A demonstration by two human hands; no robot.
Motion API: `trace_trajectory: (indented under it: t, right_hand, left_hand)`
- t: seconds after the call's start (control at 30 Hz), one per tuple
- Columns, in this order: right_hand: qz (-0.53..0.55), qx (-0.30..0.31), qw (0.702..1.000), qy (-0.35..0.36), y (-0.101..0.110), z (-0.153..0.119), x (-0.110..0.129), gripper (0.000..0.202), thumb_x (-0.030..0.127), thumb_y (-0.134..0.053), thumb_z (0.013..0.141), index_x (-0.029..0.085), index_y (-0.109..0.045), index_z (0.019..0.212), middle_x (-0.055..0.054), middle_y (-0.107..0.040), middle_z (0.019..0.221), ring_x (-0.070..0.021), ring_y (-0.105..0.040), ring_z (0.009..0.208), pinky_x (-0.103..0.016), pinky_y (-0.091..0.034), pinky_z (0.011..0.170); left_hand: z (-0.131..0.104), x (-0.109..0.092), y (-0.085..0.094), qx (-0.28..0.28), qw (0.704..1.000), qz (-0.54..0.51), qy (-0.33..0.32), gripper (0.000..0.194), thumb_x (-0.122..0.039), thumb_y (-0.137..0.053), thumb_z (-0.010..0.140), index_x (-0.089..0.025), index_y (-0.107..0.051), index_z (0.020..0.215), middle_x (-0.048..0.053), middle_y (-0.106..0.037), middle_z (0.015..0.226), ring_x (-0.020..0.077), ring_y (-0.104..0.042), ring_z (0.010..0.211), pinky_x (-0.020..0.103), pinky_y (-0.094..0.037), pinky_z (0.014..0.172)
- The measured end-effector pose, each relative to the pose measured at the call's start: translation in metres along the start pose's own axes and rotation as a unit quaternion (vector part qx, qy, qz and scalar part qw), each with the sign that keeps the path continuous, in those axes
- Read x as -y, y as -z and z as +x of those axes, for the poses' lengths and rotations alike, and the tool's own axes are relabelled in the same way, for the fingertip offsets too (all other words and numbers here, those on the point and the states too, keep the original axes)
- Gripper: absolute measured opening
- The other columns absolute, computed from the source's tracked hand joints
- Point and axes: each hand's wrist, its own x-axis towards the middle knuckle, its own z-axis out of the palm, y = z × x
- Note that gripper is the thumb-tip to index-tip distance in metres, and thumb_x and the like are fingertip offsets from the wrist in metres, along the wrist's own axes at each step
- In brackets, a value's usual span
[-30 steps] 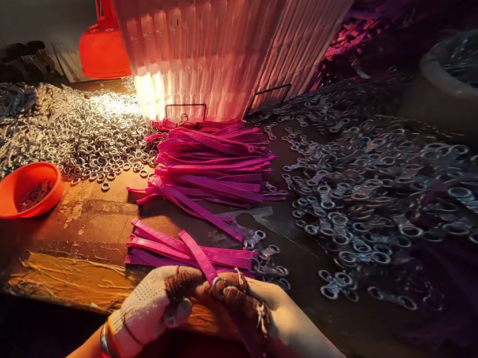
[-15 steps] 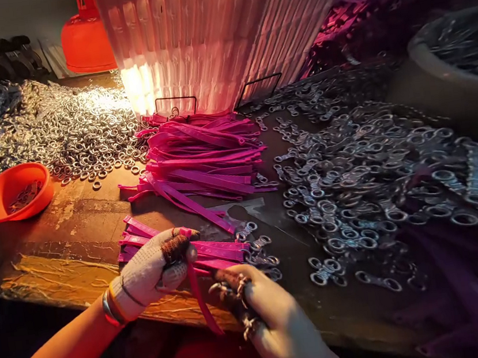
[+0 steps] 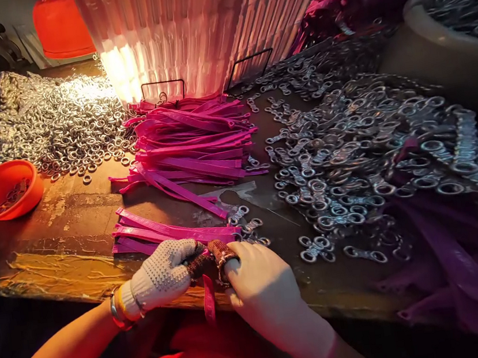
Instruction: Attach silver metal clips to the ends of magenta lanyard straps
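At the table's front edge my left hand point(image 3: 166, 274), in a dotted white glove with dark fingertips, is closed on a pink strap point(image 3: 209, 299) that hangs down between the hands. My right hand point(image 3: 263, 286), gloved in white with brown finger covers, meets it fingertip to fingertip; its fingers are closed, and what they hold is hidden. Just behind the hands lies a small bundle of pink straps point(image 3: 162, 231) with metal ring links point(image 3: 253, 224) at its right end. Farther back is a larger pile of pink straps point(image 3: 193, 144).
Loose metal rings point(image 3: 80, 126) cover the back left, near an orange bowl point(image 3: 34, 195) and a red lamp point(image 3: 61, 26). Ribbed translucent panels point(image 3: 186, 34) stand behind. Double-ring links point(image 3: 341, 160) heap at the right, below a large tub point(image 3: 426, 34).
My hands have come together, the right one moving up and left to the left fingertips. The left hand has lowered off the small strap bundle. The whole view has shifted slightly.
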Motion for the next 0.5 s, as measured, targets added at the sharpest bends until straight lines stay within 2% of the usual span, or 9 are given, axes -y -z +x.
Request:
trace_trajectory:
  t: [0.1,0.23,0.33,0.4,0.43,0.5]
  right_hand:
    - [0.002,0.016,1.000,0.001,-0.002,-0.005,-0.002,0.018,0.004,-0.048,0.073,0.019,-0.058,0.071,-0.010,-0.060,0.073,-0.0212,-0.047,0.066,-0.034,-0.033,0.059]
    - [0.083,0.028,0.994,-0.072,-0.001,-0.011,-0.004,0.023,0.004,-0.047,0.068,0.019,-0.063,0.074,-0.006,-0.060,0.069,-0.0195,-0.051,0.063,-0.032,-0.036,0.059]
    - [0.199,0.049,0.971,-0.122,0.005,-0.013,-0.007,0.038,0.005,-0.043,0.073,0.019,-0.066,0.099,-0.006,-0.070,0.085,-0.0196,-0.062,0.077,-0.029,-0.045,0.069]
    - [0.259,0.098,0.954,-0.120,0.011,-0.010,-0.010,0.043,0.008,-0.045,0.079,0.020,-0.062,0.117,-0.007,-0.072,0.104,-0.0196,-0.066,0.091,-0.028,-0.048,0.077]
    - [0.261,0.133,0.949,-0.117,0.013,-0.009,-0.011,0.041,0.010,-0.048,0.080,0.020,-0.061,0.117,-0.007,-0.073,0.106,-0.0198,-0.066,0.093,-0.028,-0.048,0.078]
    - [0.205,0.209,0.948,-0.127,0.017,-0.005,-0.012,0.030,0.009,-0.052,0.076,0.020,-0.065,0.101,-0.007,-0.074,0.096,-0.0200,-0.067,0.083,-0.027,-0.045,0.068]
  left_hand:
    - [0.002,0.006,-0.006,0.050,0.999,-0.002,-0.003,0.037,-0.041,-0.045,0.097,-0.014,-0.060,0.077,-0.001,-0.054,0.067,0.0106,-0.043,0.062,0.020,-0.034,0.057]
    - [-0.001,0.015,-0.018,0.020,0.996,0.057,-0.069,0.019,-0.025,-0.052,0.091,-0.014,-0.068,0.091,0.004,-0.066,0.085,0.0156,-0.055,0.076,0.024,-0.042,0.071]
    - [-0.002,0.013,-0.022,0.033,0.998,-0.049,-0.025,0.025,-0.032,-0.051,0.094,-0.014,-0.068,0.090,0.003,-0.065,0.082,0.0139,-0.054,0.072,0.022,-0.043,0.068]
    - [-0.003,0.011,-0.023,0.029,0.994,-0.106,0.021,0.033,-0.040,-0.050,0.095,-0.013,-0.066,0.084,0.001,-0.060,0.074,0.0111,-0.047,0.063,0.021,-0.038,0.060]
    - [-0.004,0.010,-0.023,0.020,0.993,-0.109,0.031,0.035,-0.041,-0.051,0.095,-0.013,-0.065,0.081,0.000,-0.059,0.071,0.0103,-0.044,0.061,0.021,-0.036,0.057]
    - [-0.005,0.012,-0.024,0.007,0.997,-0.075,0.023,0.034,-0.040,-0.052,0.095,-0.012,-0.065,0.079,0.000,-0.059,0.071,0.0102,-0.043,0.061,0.021,-0.034,0.057]
